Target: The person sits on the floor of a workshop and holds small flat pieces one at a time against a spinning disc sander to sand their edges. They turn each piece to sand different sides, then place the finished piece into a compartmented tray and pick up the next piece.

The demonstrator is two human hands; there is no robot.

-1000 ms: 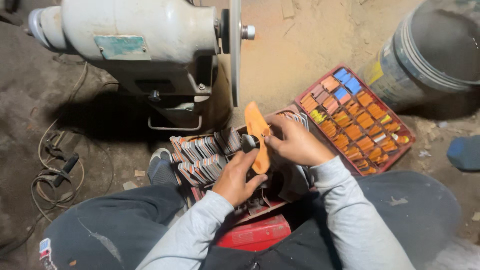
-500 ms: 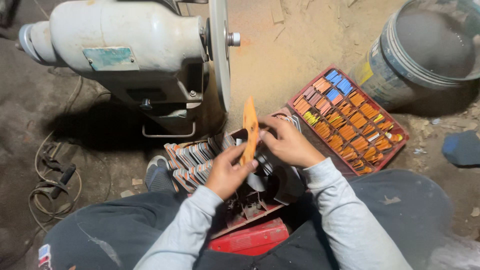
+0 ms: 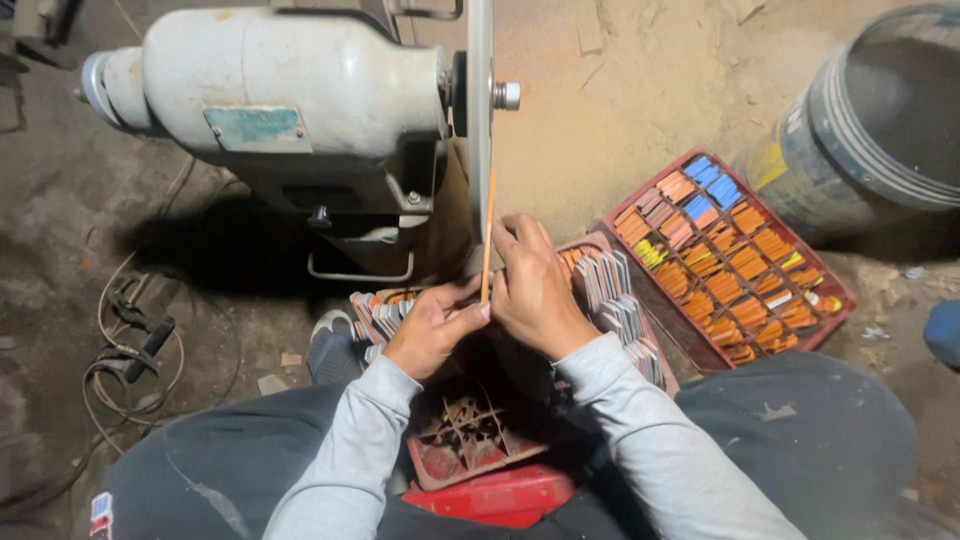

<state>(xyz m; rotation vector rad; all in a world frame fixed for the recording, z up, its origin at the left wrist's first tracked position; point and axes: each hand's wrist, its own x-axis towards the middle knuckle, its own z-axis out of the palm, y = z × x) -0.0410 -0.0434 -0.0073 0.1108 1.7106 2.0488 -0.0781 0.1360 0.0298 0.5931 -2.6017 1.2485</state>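
Note:
My left hand (image 3: 432, 328) and my right hand (image 3: 532, 285) together hold a thin orange flat piece (image 3: 487, 235) upright and edge-on. Its top edge sits right beside the grinder's thin vertical disc (image 3: 480, 110). Whether the piece touches the disc I cannot tell. The pale grey grinder motor (image 3: 290, 95) stands just left of the disc. Below my hands a red tray (image 3: 600, 290) holds rows of stacked flat pieces on edge.
A second red crate (image 3: 735, 255) with orange, blue and yellow pieces lies at the right. A large metal bucket (image 3: 870, 120) stands at the upper right. Cables (image 3: 130, 345) lie on the dirt floor at the left. My knees frame the bottom.
The orange piece has turned from showing its broad face to standing edge-on, and both hands have lifted it up to the grinder's disc. The view has shifted closer.

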